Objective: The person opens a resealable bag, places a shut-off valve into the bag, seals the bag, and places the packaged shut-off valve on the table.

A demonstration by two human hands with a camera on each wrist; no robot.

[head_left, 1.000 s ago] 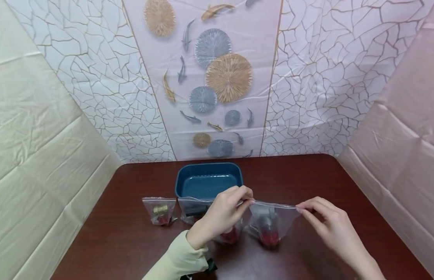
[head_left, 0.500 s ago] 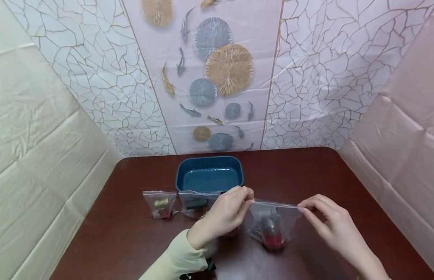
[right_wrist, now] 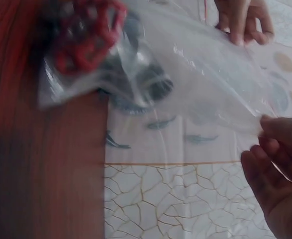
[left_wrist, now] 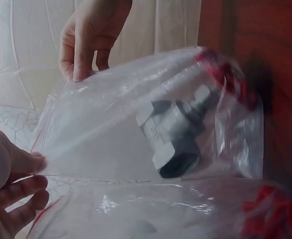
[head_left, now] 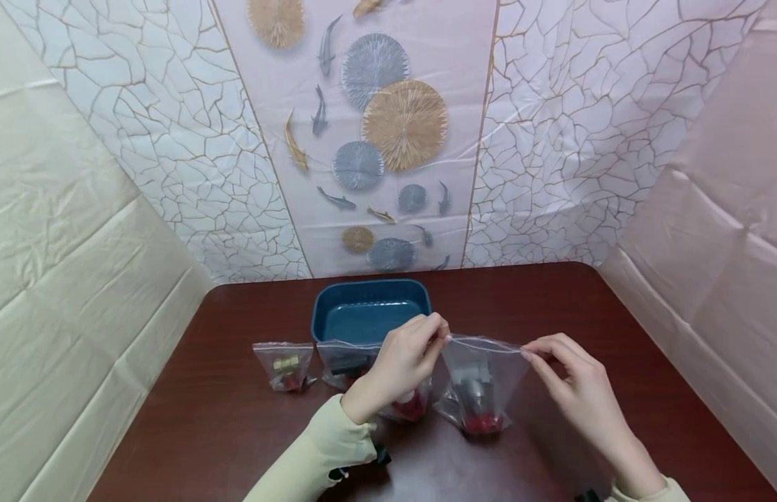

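Note:
Both hands hold a clear zip bag (head_left: 513,369) by its top edge, stretched between them. My left hand (head_left: 403,355) pinches the left corner between thumb and fingers; my right hand (head_left: 573,376) pinches the right corner. Inside lies a grey metal valve (left_wrist: 171,134) with hexagonal ends and a red handwheel (right_wrist: 88,35) at the bottom of the bag. In the head view, the bag hangs close over the table. A second clear bag (head_left: 410,408) with something red inside is partly hidden behind my left hand.
A blue rectangular tray (head_left: 371,284) stands at the back of the dark red-brown table (head_left: 225,432). In front of it, to the left, are a small bag (head_left: 286,362) with a brass-coloured fitting and another bag (head_left: 341,366) with a dark piece. Patterned cloth (head_left: 388,209) hangs behind.
Both hands have moved slightly up and left in the head view, carrying the bag with the valve along. Their pinches on its corners stay the same. The other bags have not moved on the table.

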